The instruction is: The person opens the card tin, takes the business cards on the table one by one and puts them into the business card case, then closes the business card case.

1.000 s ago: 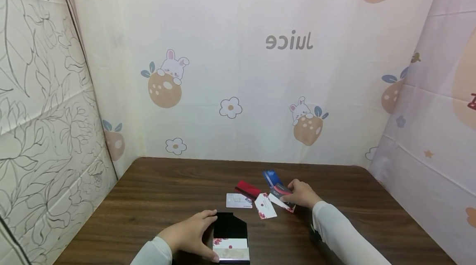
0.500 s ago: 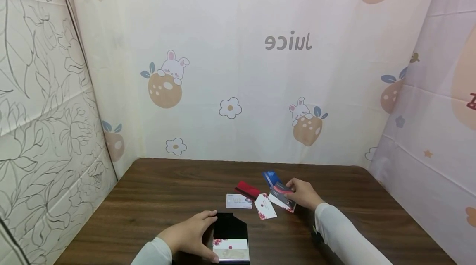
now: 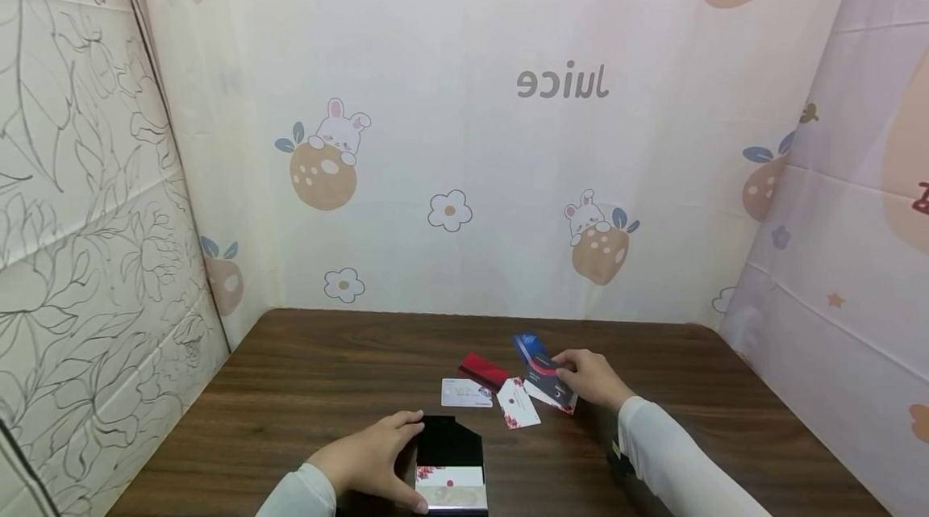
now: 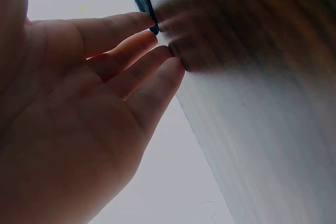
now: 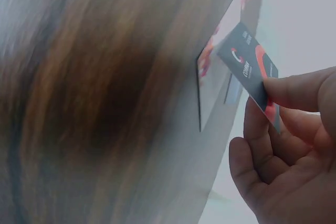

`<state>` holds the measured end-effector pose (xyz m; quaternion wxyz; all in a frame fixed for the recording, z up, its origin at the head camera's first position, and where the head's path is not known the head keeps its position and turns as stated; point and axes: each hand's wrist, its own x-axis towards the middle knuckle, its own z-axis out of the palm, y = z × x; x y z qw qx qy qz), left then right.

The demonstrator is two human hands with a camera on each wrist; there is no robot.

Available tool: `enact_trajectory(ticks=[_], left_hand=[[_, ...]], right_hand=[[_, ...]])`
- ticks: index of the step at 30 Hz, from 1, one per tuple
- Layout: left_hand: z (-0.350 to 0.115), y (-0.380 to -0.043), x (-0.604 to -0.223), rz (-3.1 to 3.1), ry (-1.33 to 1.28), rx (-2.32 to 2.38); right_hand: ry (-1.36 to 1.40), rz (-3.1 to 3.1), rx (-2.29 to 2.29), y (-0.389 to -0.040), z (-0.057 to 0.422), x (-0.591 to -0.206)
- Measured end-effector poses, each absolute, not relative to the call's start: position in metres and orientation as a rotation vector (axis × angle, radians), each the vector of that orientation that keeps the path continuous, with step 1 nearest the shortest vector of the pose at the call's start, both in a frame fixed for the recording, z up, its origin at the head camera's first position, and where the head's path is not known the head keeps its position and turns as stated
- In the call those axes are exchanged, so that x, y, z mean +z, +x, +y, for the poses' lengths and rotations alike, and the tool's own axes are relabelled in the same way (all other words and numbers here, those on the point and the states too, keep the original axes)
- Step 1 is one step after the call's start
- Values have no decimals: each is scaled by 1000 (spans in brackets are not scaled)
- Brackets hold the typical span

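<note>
In the head view my right hand (image 3: 595, 378) pinches a dark grey business card (image 3: 549, 379) with a red curve. In the right wrist view the thumb lies on the face of this tilted card (image 5: 251, 72), with fingers behind. Just beneath it lies a white floral card (image 3: 568, 406). My left hand (image 3: 376, 456) rests along the left side of an opened black card case (image 3: 450, 443), thumb at its near corner and fingertips at its far corner. Inside the case shows a white card with red flowers (image 3: 464, 475). The left wrist view shows nearly straight fingers (image 4: 157, 90).
Around the right hand lie a blue card (image 3: 526, 345), a red card (image 3: 485, 370), a silver-white card (image 3: 466, 393) and a white flowered tag-shaped card (image 3: 518, 404). They are on a brown wooden table (image 3: 348, 348), backed by a printed curtain (image 3: 464, 138).
The right hand has shifted slightly right, and the dark grey card in its fingers has turned a little and lifted at one side. The left hand and case have stayed put.
</note>
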<state>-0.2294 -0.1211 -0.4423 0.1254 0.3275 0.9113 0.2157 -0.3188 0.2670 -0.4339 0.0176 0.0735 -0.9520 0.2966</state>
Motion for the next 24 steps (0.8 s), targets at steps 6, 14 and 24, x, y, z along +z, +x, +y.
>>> enact_trajectory(ticks=[6,14,24], left_hand=[[-121,-228,-442,2653,957,632],[-121,-228,-442,2653,946,633],[-120,-228,-441,2660,940,622]], right_hand=[[266,-2950,921,-313,264,-427],[312,-2911,963,-305,252,-420],[417,-2902,1071,-290,223,-409]])
